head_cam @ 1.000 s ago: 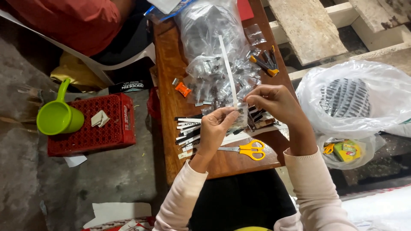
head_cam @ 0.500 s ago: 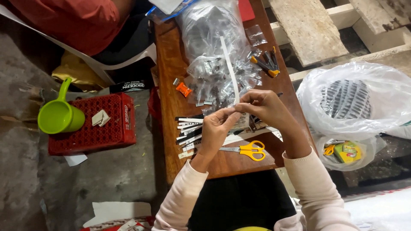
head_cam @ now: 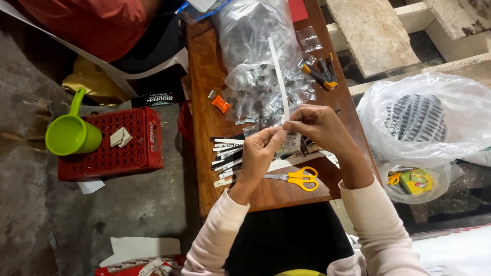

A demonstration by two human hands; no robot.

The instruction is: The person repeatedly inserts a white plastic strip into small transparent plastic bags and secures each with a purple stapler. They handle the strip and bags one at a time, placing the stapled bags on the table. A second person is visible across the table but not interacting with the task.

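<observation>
A white paper strip (head_cam: 280, 76) is pinched by both hands (head_cam: 291, 135); small parts are held in clear bags (head_cam: 261, 61) at 12 o'clock, yellow scissors (head_cam: 299, 178) near the tabletop (head_cam: 204, 128) edge.

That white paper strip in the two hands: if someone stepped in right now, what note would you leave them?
Left hand: pinching the lower end of the white strip.
Right hand: pinching the same end from the other side; the strip stands up over the clear bags of small parts.
Done: a stack of short strips lies left of the hands.
Left: the long strip is uncut; yellow scissors lie untouched on the wooden table.
</observation>
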